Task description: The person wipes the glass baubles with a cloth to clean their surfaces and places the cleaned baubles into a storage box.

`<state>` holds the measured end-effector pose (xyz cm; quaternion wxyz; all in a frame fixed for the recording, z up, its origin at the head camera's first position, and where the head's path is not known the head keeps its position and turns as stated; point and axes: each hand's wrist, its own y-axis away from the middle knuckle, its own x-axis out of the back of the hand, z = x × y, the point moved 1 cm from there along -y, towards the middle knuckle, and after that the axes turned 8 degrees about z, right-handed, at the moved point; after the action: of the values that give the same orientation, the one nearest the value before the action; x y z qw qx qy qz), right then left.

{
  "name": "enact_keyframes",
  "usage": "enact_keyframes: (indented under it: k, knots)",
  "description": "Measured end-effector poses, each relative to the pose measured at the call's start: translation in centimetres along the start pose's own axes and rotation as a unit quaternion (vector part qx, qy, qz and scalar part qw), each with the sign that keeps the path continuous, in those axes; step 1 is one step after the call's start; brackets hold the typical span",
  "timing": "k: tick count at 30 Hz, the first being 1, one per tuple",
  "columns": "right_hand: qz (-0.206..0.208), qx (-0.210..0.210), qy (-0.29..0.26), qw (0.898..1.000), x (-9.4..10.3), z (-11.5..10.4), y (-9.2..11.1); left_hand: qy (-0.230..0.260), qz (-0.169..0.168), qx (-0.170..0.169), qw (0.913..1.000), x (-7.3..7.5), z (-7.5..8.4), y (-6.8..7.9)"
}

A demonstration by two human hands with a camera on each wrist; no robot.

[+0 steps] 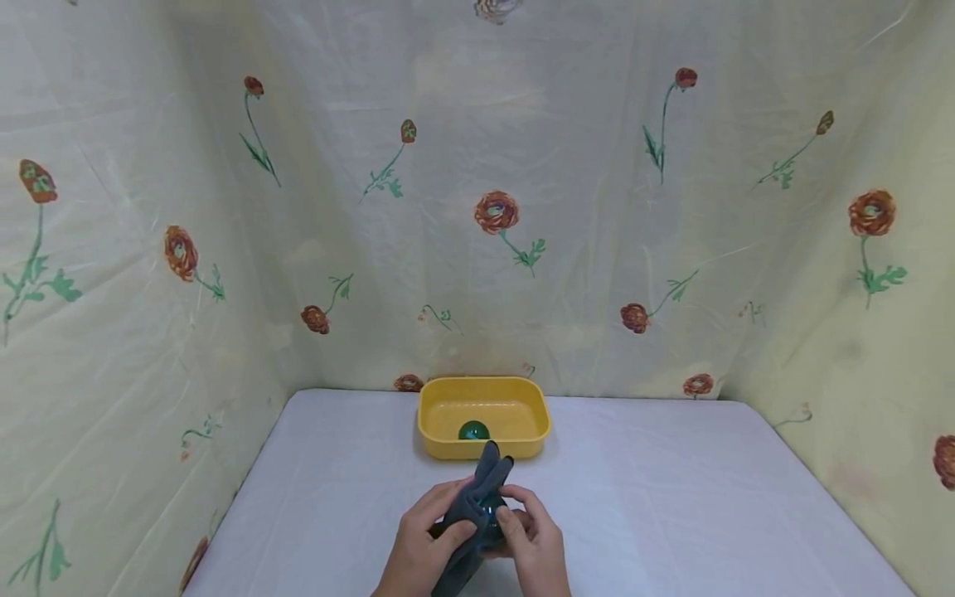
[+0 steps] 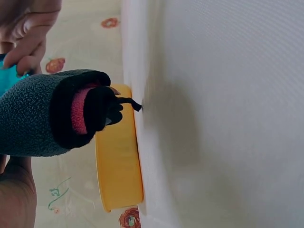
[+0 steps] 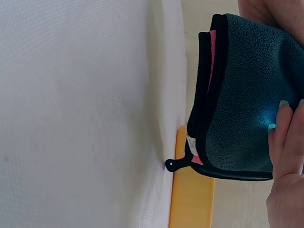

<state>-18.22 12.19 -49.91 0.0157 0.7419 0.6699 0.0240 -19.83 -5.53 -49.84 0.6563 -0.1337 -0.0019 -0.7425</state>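
Note:
Both hands are close together over the table's near middle in the head view. My left hand (image 1: 425,539) grips a folded grey-green cloth (image 1: 488,471), its thumb lying across the front. The cloth has black edging and, in the left wrist view, a pink inner side (image 2: 78,110) and a small black loop (image 2: 130,101). My right hand (image 1: 539,543) holds a shiny blue-teal ball (image 1: 490,522) against the cloth with thumb and fingers; the cloth covers part of the ball. In the right wrist view, the right hand's fingers (image 3: 287,137) lie along the cloth's face.
Beyond the hands, a yellow tray (image 1: 436,448) stands near the table's back edge. A shiny green ball (image 1: 473,430) lies inside it. White cloth covers the table (image 1: 671,497), and flower-printed curtains (image 1: 582,166) enclose its back and sides.

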Motion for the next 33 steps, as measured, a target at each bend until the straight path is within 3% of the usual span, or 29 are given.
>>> enact_keyframes:
  k: [10, 18, 33]
  knots:
    - [-0.018, -0.023, 0.016, 0.999, 0.25, -0.25, -0.09, -0.011, 0.001, -0.011, 0.9999, -0.11, 0.37, 0.04]
    - [-0.015, -0.004, 0.0, 1.0, -0.03, -0.4, -0.03, -0.008, -0.001, 0.005, 1.0, 0.08, 0.16, -0.1]
    - [0.005, 0.029, 0.009, 1.0, -0.33, -0.46, 0.39, 0.0, 0.008, 0.001, 1.0, 0.28, 0.28, -0.18]
